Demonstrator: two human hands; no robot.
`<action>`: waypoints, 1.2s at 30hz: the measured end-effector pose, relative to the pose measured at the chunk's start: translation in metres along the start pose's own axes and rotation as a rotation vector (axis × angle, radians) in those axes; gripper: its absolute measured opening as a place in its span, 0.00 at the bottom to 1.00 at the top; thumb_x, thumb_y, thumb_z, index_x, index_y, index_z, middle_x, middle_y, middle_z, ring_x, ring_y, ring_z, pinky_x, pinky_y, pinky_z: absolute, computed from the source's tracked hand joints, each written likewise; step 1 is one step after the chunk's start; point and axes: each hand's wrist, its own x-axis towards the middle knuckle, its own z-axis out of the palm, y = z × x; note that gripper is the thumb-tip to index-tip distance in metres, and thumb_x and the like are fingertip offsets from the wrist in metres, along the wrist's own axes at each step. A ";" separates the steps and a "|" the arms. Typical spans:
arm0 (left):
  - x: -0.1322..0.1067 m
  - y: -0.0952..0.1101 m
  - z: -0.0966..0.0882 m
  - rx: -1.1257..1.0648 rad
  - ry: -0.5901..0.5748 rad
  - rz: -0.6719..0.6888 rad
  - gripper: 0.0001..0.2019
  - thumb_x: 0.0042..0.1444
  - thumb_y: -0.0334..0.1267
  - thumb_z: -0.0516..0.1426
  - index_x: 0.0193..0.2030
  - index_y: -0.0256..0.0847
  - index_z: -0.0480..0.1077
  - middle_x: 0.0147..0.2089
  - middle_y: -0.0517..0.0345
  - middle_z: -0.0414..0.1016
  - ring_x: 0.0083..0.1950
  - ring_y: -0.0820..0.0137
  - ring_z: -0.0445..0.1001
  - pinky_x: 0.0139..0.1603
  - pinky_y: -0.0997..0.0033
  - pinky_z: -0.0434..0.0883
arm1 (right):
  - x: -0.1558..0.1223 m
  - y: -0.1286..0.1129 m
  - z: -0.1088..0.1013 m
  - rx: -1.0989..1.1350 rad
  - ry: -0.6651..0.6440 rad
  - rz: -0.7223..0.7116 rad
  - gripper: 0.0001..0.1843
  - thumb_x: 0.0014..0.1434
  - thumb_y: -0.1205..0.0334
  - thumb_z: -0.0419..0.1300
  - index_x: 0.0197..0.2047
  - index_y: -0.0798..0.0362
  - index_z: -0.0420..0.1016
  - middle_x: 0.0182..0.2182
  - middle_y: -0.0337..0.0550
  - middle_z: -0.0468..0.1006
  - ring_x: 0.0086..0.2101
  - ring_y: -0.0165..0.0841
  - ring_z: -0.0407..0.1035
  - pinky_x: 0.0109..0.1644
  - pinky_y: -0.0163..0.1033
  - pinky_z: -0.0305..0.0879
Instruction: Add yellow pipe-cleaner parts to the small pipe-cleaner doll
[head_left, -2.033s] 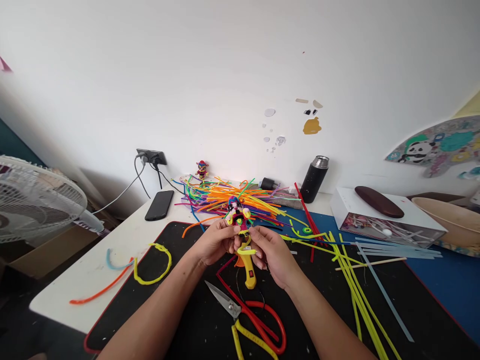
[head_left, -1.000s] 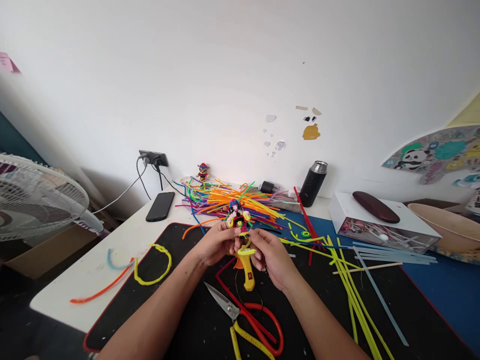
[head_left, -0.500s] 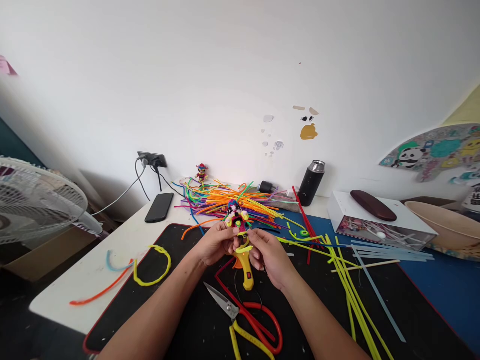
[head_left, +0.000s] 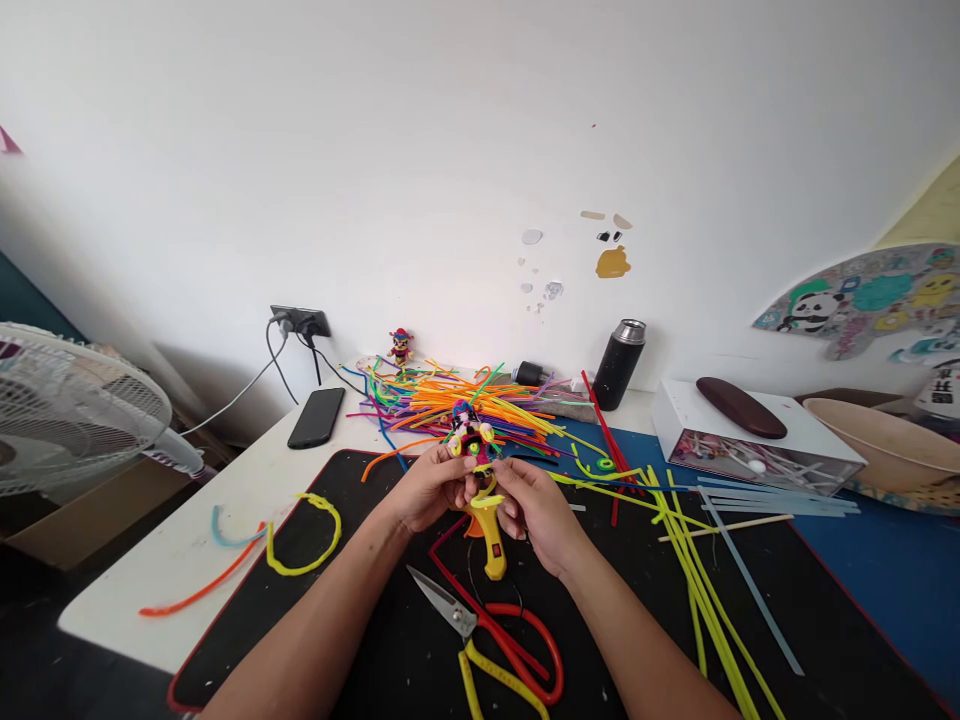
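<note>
Between both hands, above the black mat, is a small pipe-cleaner figure (head_left: 471, 432) with a blue-and-red top, white-and-black head and dark pink body. My left hand (head_left: 429, 490) pinches its lower left side, fingers closed. On the other side, my right hand (head_left: 544, 508) has its thumb and fingertips closed at the figure's lower right edge. A short yellow strip (head_left: 489, 501) hangs just below the fingers. Under the hands lies a yellow glue gun (head_left: 493, 550) with a red switch. Nearer to me are scissors (head_left: 454, 612) with one red and one yellow handle, blades apart.
A heap of coloured pipe cleaners (head_left: 480, 395) lies at the back, with a similar finished figure (head_left: 400, 346) behind. Yellow-green stems (head_left: 694, 580) spread at right. Around stand a black flask (head_left: 620, 365), a phone (head_left: 316, 418), a white box (head_left: 675, 435) and a fan (head_left: 82, 410).
The view has shifted slightly, so the surroundings sit a little further left. Both hands keep their grip on the figure, almost still.
</note>
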 end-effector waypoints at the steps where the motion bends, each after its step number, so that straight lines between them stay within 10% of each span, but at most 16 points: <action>1: 0.000 0.000 0.000 0.002 0.007 0.005 0.23 0.43 0.50 0.77 0.21 0.32 0.75 0.19 0.53 0.75 0.16 0.78 0.65 0.20 0.78 0.60 | 0.000 0.000 0.000 0.002 -0.002 -0.003 0.31 0.54 0.32 0.72 0.30 0.51 0.67 0.17 0.26 0.62 0.13 0.22 0.55 0.18 0.31 0.41; 36: -0.004 0.011 0.004 0.187 0.050 0.073 0.24 0.44 0.52 0.76 0.24 0.36 0.73 0.19 0.56 0.76 0.17 0.77 0.68 0.20 0.78 0.65 | -0.002 -0.004 -0.001 0.328 -0.123 0.126 0.24 0.51 0.49 0.78 0.34 0.52 0.71 0.17 0.25 0.63 0.15 0.20 0.52 0.20 0.31 0.38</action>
